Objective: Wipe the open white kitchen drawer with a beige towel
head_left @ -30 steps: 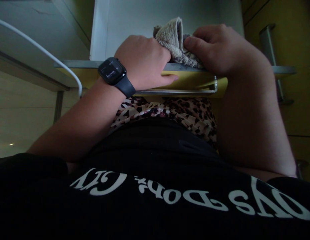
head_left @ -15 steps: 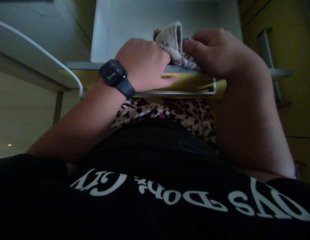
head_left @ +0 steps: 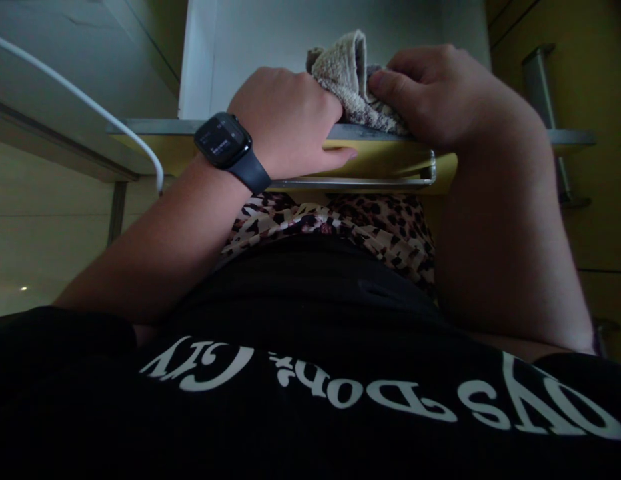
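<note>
A crumpled grey-beige cloth with darker patches rests against the top edge of a pulled-out drawer. My right hand is closed on the cloth's right side, thumb pressing into a fold; its other fingers are mostly hidden. My left hand straddles the yellow drawer front, its thumb lying along the outside and its fingers bent over the edge, out of sight inside. The knuckles of this hand touch the cloth's left side. A black smartwatch is on the left wrist.
A metal bar handle runs along the drawer front, close to my body. On the right stand yellow cabinet fronts with upright handles. A white cable hangs at the left, in front of a pale panel.
The drawer, both hands and the cloth appear slightly higher in the view. My right hand has shifted a little up and right, and the grips look the same.
</note>
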`<action>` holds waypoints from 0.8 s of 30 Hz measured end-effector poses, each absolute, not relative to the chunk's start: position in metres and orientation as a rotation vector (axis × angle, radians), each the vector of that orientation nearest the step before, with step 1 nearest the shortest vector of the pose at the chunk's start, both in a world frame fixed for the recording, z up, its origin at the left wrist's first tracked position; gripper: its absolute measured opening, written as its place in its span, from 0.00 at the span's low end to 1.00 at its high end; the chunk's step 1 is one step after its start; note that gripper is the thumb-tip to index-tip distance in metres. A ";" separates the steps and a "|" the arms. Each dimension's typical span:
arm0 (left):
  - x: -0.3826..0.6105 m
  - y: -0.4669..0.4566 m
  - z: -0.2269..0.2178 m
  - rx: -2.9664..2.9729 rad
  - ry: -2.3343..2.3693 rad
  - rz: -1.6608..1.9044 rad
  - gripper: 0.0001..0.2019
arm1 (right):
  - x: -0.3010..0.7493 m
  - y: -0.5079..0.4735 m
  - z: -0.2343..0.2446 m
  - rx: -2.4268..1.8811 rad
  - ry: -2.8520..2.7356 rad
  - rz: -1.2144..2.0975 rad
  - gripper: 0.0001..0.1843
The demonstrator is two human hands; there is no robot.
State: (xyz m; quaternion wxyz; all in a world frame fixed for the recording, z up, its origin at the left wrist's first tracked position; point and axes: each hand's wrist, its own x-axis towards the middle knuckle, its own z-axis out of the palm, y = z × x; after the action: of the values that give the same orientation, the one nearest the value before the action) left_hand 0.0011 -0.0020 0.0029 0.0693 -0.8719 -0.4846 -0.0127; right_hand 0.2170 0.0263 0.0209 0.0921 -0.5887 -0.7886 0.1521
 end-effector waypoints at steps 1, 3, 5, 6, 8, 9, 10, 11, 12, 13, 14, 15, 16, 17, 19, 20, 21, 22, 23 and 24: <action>0.001 -0.002 0.003 -2.625 -1.455 -0.040 0.38 | 0.217 0.026 0.021 -1.752 -2.347 0.446 0.23; 0.001 -0.002 0.003 -2.627 -1.449 -0.044 0.38 | 0.216 0.026 0.022 -1.751 -2.354 0.431 0.24; 0.001 -0.002 0.003 -2.629 -1.443 -0.052 0.38 | 0.216 0.026 0.022 -1.739 -2.362 0.417 0.23; 0.001 -0.002 0.003 -2.629 -1.441 -0.056 0.38 | 0.216 0.026 0.022 -1.734 -2.365 0.412 0.23; 0.001 -0.002 0.003 -2.631 -1.440 -0.058 0.37 | 0.216 0.027 0.022 -1.722 -2.372 0.412 0.22; 0.001 -0.002 0.004 -2.630 -1.441 -0.059 0.37 | 0.216 0.027 0.022 -1.720 -2.374 0.414 0.22; 0.001 -0.002 0.004 -2.632 -1.441 -0.058 0.37 | 0.216 0.027 0.021 -1.716 -2.373 0.415 0.22; 0.001 -0.002 0.004 -2.635 -1.442 -0.057 0.38 | 0.216 0.027 0.021 -1.712 -2.371 0.414 0.22; 0.001 -0.002 0.004 -2.637 -1.443 -0.057 0.38 | 0.217 0.027 0.021 -1.710 -2.367 0.412 0.23; 0.001 -0.002 0.004 -2.641 -1.443 -0.058 0.38 | 0.217 0.027 0.021 -1.709 -2.365 0.412 0.23; 0.001 -0.002 0.003 -2.641 -1.445 -0.061 0.38 | 0.217 0.027 0.021 -1.708 -2.362 0.408 0.23; 0.001 -0.002 0.003 -2.643 -1.445 -0.061 0.38 | 0.217 0.026 0.020 -1.710 -2.360 0.410 0.23; 0.001 -0.002 0.003 -2.642 -1.449 -0.062 0.38 | 0.216 0.026 0.020 -1.712 -2.360 0.410 0.23; 0.001 -0.002 0.003 -2.639 -1.453 -0.061 0.38 | 0.216 0.026 0.020 -1.714 -2.358 0.409 0.24; 0.001 -0.002 0.003 -2.637 -1.456 -0.052 0.38 | 0.216 0.026 0.020 -1.718 -2.357 0.408 0.23; 0.001 -0.002 0.003 -2.636 -1.455 -0.049 0.38 | 0.216 0.026 0.020 -1.719 -2.355 0.409 0.23; 0.001 -0.002 0.003 -2.635 -1.453 -0.047 0.38 | 0.216 0.026 0.020 -1.721 -2.355 0.411 0.23; 0.001 -0.002 0.003 -2.635 -1.449 -0.046 0.38 | 0.216 0.026 0.020 -1.722 -2.355 0.410 0.23; 0.001 -0.002 0.004 -2.634 -1.447 -0.045 0.38 | 0.216 0.027 0.021 -1.725 -2.355 0.411 0.23; 0.001 -0.002 0.004 -2.632 -1.448 -0.043 0.38 | 0.216 0.027 0.020 -1.727 -2.356 0.409 0.24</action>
State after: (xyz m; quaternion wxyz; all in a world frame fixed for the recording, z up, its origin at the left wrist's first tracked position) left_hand 0.0009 -0.0020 0.0037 0.0686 -0.8739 -0.4809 -0.0142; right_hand 0.2163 0.0269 0.0205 0.0958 -0.5829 -0.7950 0.1379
